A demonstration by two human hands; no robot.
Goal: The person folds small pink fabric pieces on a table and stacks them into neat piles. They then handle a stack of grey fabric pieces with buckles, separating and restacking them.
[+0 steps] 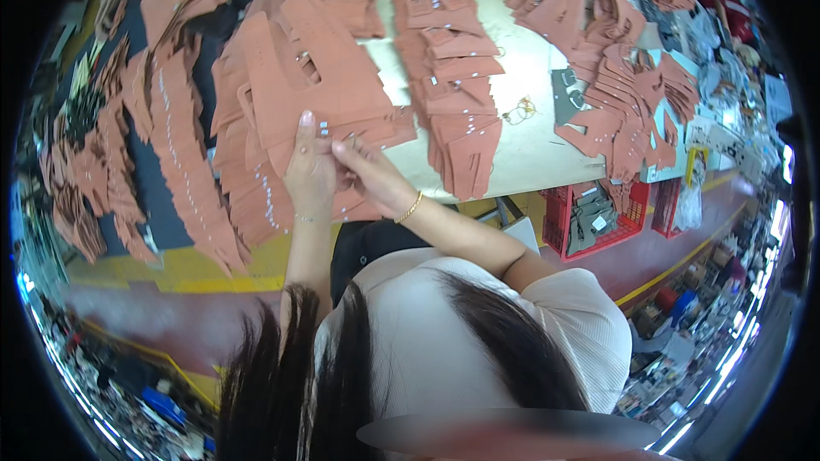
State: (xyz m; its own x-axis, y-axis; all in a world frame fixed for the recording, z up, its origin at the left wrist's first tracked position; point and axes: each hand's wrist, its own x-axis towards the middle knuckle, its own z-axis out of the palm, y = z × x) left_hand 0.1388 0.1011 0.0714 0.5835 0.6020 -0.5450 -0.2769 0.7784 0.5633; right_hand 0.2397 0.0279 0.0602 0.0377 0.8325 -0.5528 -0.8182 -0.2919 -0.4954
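Observation:
A salmon-coloured cut fabric panel [295,90] with cut-out openings lies on top of a fanned stack of similar panels. My left hand [310,172] grips its near edge, thumb on top and fingers underneath. Close beside it, my right hand [373,172] has its fingers drawn together at the same edge; what they pinch is too small to make out. Tiny white stickers [324,129] show on the fabric between my two thumbs. More salmon panels [243,158] spread out under and around the held one.
A long overlapping row of stickered panels [461,102] runs down the pale table [530,158]. Yellow thread or string [521,109] lies right of it. Further right are more piles [628,90]. A red crate [555,226] with dark green pieces stands below the table edge. Panel rows [175,128] cover the left.

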